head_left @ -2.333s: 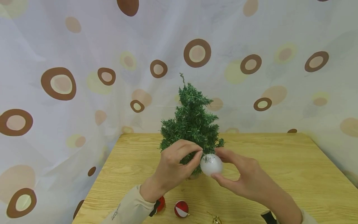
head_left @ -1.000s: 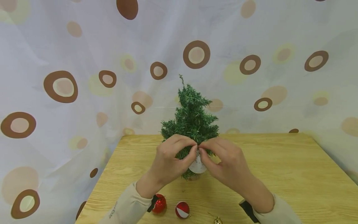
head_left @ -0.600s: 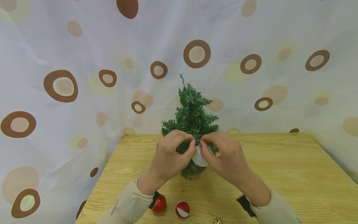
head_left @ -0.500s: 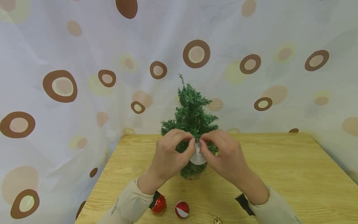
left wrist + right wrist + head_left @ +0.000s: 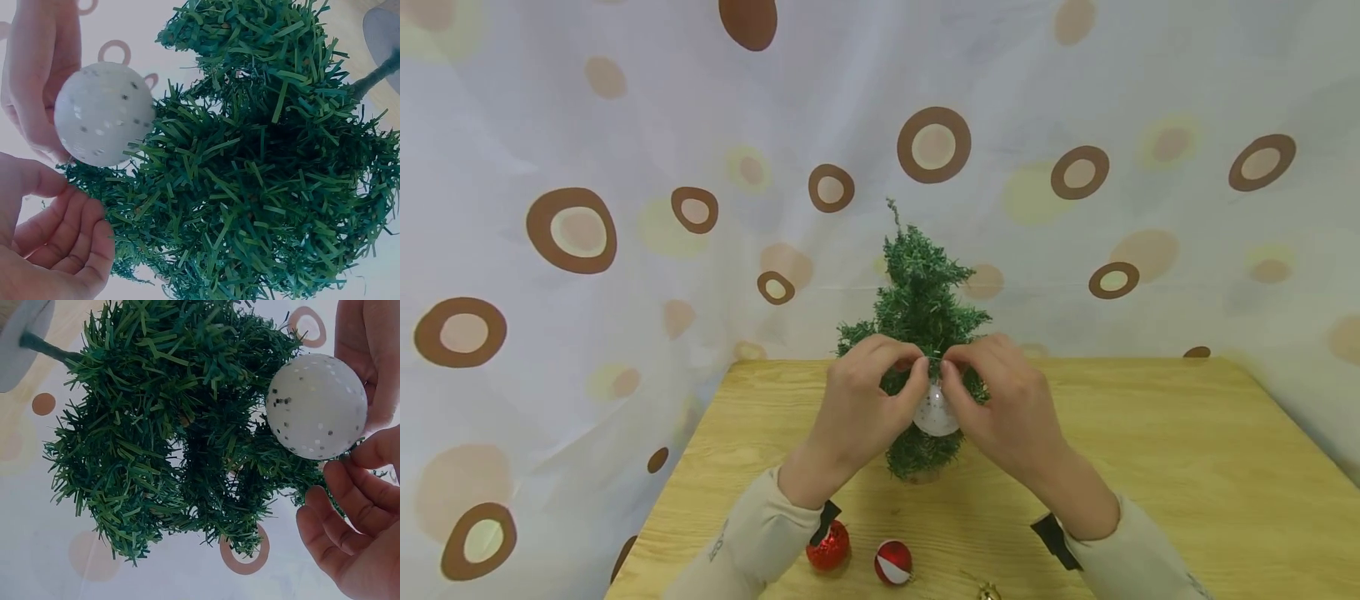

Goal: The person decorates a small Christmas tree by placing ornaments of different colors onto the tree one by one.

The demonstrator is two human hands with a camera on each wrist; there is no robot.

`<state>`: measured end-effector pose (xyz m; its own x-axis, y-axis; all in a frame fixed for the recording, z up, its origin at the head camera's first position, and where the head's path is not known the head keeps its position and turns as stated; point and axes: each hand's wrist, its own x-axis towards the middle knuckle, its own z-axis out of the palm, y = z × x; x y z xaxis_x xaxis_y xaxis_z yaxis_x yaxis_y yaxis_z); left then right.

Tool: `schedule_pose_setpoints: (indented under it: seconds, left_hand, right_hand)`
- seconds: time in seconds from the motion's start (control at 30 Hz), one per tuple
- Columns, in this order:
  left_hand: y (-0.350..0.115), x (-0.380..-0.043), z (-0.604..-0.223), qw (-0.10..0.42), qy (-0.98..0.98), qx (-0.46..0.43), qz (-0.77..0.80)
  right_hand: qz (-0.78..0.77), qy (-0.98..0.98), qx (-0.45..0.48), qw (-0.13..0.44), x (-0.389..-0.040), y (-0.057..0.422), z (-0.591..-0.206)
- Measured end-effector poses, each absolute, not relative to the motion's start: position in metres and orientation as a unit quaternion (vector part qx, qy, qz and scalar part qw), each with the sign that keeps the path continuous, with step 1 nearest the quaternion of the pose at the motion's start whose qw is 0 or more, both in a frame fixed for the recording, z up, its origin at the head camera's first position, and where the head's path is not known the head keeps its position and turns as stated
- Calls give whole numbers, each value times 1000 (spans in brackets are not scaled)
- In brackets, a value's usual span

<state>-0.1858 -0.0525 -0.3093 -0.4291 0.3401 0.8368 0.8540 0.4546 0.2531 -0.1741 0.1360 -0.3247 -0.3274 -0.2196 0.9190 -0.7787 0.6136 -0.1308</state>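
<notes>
A white bauble (image 5: 936, 414) with silvery specks hangs just below my fingertips, in front of the small artificial Christmas tree (image 5: 917, 292). Between my hands a thin pale string (image 5: 933, 358) is stretched, above the bauble. My left hand (image 5: 867, 402) pinches one side of it between thumb and index finger, and my right hand (image 5: 1011, 408) pinches the other. Seen from the left wrist, the speckled bauble (image 5: 103, 115) lies right against the green branches (image 5: 237, 156). The right wrist view has the same bauble (image 5: 317, 406) beside the right hand's curled fingers (image 5: 337, 519).
A red bauble (image 5: 828, 547) lies on the wooden table (image 5: 1150, 467) by the left cuff. Close to it are a red and white bauble (image 5: 893, 562) and a small gold ornament (image 5: 988, 591), cut off by the lower edge. A patterned curtain (image 5: 865, 75) hangs behind.
My right hand first gripped the bauble itself, then moved left to pinch its string beside my left hand. Both hands have since risen slightly toward the tree, spreading the string, with the bauble beneath.
</notes>
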Motion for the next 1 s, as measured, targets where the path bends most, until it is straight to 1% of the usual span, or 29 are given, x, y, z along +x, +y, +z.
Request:
schedule_pose_setpoints:
  seconds: [0.23,0.77,1.0]
  left_hand:
    - [-52,-186,-310,363,-776,-378,-351]
    - [-56,-182,-316,354,-788,-400,-305]
    - [-59,-181,-316,367,-778,-398,-320]
  right_hand:
    - [280,-777,318,466,-173,136,-326]
    - [267,-790,322,448,-171,138,-334]
    - [264,-793,322,445,-169,138,-334]
